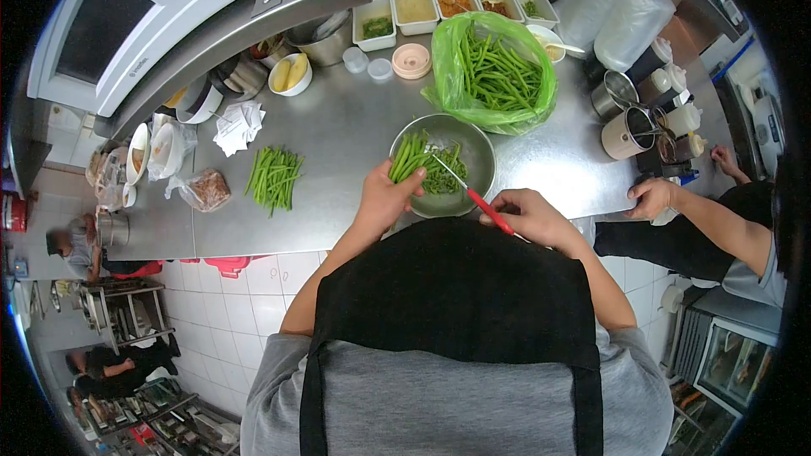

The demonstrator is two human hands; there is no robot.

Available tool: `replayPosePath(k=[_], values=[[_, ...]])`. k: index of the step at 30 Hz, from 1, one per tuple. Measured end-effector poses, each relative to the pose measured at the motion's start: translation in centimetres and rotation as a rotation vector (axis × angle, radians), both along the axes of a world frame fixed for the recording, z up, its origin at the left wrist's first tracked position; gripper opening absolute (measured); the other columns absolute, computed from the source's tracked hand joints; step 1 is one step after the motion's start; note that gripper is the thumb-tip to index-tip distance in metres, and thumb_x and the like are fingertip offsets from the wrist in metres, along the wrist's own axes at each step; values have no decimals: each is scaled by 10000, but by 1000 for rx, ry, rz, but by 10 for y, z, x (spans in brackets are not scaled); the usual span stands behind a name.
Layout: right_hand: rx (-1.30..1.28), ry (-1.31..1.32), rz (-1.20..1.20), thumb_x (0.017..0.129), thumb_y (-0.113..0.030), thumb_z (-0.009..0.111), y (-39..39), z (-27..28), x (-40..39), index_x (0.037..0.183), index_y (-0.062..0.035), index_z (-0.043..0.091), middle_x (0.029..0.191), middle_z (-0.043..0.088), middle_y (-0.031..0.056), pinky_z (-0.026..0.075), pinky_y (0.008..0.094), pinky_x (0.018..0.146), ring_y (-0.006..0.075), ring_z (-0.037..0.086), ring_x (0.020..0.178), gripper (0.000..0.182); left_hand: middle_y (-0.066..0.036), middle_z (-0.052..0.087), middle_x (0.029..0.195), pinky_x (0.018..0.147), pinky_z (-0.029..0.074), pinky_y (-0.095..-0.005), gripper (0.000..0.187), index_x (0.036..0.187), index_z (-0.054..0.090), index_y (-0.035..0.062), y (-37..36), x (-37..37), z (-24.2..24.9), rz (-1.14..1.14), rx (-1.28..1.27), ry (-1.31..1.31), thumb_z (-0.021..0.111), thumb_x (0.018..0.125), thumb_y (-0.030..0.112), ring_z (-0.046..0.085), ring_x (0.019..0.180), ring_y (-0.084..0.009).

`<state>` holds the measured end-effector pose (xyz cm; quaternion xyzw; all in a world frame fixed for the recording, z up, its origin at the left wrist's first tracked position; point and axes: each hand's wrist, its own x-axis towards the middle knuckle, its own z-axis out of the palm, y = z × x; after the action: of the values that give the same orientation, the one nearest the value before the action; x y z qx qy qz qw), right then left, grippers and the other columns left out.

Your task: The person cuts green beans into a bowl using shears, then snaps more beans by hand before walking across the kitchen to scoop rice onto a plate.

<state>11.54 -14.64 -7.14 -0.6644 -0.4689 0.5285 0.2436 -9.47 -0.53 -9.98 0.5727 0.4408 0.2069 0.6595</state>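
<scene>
My left hand (390, 194) grips a bunch of green beans (409, 154) over the left side of a metal bowl (481, 160). In my right hand (528, 217) is a knife with a red handle (490, 211); its blade points up and left over the bowl, close to the bunch. Small green pieces (443, 176) lie in the bowl. Just behind it stands an open green plastic bag (547, 89) full of long beans (498, 72). A pile of green beans (274, 179) rests on the steel counter (338, 131) to the left.
White trays of ingredients (414, 8) line the back. Cups and bottles (629, 133) stand at the right, beside a person's hand (653, 198) at the counter edge. A bagged brown food (209, 190) and papers (240, 127) are at the left.
</scene>
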Motion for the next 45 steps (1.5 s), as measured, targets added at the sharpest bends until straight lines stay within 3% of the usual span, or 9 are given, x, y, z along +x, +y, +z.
replayPosePath(k=[2, 5, 8, 11, 17, 19, 31, 41, 45], values=[[11, 25, -16, 733, -473, 687, 2, -1, 0, 793, 17, 640, 642, 600, 69, 438, 278, 559, 133, 550, 592, 496, -45, 582, 710, 401, 375, -204, 238, 987, 551, 8, 1, 0, 0, -26, 16, 41, 637, 844, 176, 505, 535, -74], [32, 40, 0, 733, -486, 682, 4, -11, 2, 784, 26, 634, 644, 594, 66, 429, 271, 549, 125, 542, 595, 517, -44, 586, 720, 408, 390, -207, 253, 994, 550, 1, 1, 2, 6, -59, 27, 103, 644, 836, 175, 522, 551, -78], [-15, 40, 49, 789, -388, 670, 6, -14, 4, 887, 20, 632, 681, 566, 16, 380, 233, 560, 78, 489, 616, 421, -44, 590, 733, 412, 397, -206, 261, 995, 548, -5, 2, 3, 8, -93, 27, 147, 650, 829, 169, 537, 571, -82], [32, 59, 20, 729, -507, 676, 6, -20, 5, 789, 22, 629, 638, 582, 58, 417, 270, 541, 126, 530, 585, 534, -45, 594, 753, 413, 398, -205, 260, 992, 545, -7, 3, 5, 5, -85, 8, 116, 652, 826, 162, 549, 588, -85], [9, 76, -16, 736, -503, 671, 7, -15, 2, 787, 15, 631, 640, 582, 63, 417, 280, 543, 133, 532, 591, 522, -53, 600, 735, 404, 394, -211, 259, 979, 552, -6, 3, 6, -3, -50, 15, 100, 656, 819, 169, 534, 549, -86], [-6, 45, 11, 768, -416, 676, 6, -9, 4, 819, 10, 629, 647, 560, 22, 379, 247, 532, 92, 492, 593, 432, -48, 600, 639, 394, 388, -217, 263, 959, 576, -6, 4, 5, -8, -35, 32, 100, 664, 807, 190, 481, 436, -75], [-58, 100, -7, 784, -232, 701, -6, -3, 16, 795, -2, 617, 623, 552, -9, 369, 224, 495, 61, 481, 564, 246, -45, 601, 639, 381, 359, -213, 266, 941, 577, -8, 7, 1, -5, -137, -10, 189, 670, 806, 200, 445, 403, -69], [15, 67, -32, 765, -257, 710, -19, 0, 32, 905, -12, 598, 742, 608, 19, 418, 213, 587, 76, 535, 641, 303, -66, 534, 625, 364, 333, -209, 324, 927, 512, 34, 21, -16, 7, -257, -406, -89, 539, 899, 356, 403, 386, -95], [149, 44, 6, 750, -306, 707, -17, -6, 23, 866, -6, 623, 699, 622, 58, 442, 251, 590, 106, 562, 638, 333, -63, 542, 619, 362, 333, -211, 353, 920, 525, 25, 19, -17, 10, -286, -451, -107, 548, 891, 376, 415, 392, -93]])
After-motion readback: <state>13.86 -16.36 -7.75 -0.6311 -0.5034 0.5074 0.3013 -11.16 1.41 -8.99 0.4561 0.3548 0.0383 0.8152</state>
